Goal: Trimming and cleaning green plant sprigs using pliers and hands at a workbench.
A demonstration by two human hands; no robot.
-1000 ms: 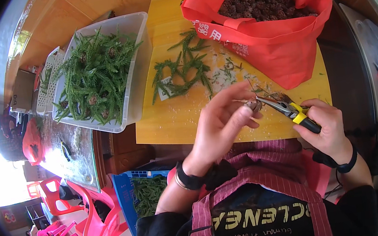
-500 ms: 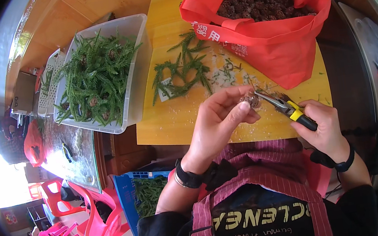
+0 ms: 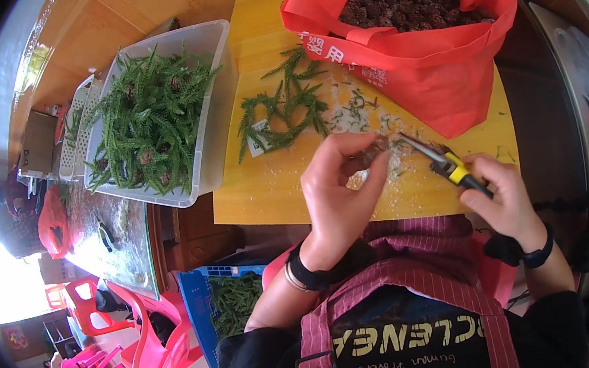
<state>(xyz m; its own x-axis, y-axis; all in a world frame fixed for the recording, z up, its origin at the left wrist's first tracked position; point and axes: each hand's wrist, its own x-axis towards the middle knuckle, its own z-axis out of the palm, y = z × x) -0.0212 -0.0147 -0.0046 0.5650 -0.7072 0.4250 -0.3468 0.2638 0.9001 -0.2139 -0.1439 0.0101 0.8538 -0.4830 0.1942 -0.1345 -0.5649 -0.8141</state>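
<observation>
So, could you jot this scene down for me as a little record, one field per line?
Left hand: pinching a small brown piece, perhaps a cone
Right hand: gripping pliers, tip close to the piece
Board: yellow, below both hands
Sprigs: green, loose on the board
Bag: red, open, dark cones inside
Tub: clear, at left, heaped with greenery
Crate: blue, lower left, more greenery inside

Left: shows side bench (image 3: 129, 241), red plastic bag (image 3: 53, 227) near its outer edge | lower left: shows pink plastic chair (image 3: 155, 362) | upper left: shows cardboard box (image 3: 39, 148) | far right: shows clear plastic bag (image 3: 582, 61)
</observation>
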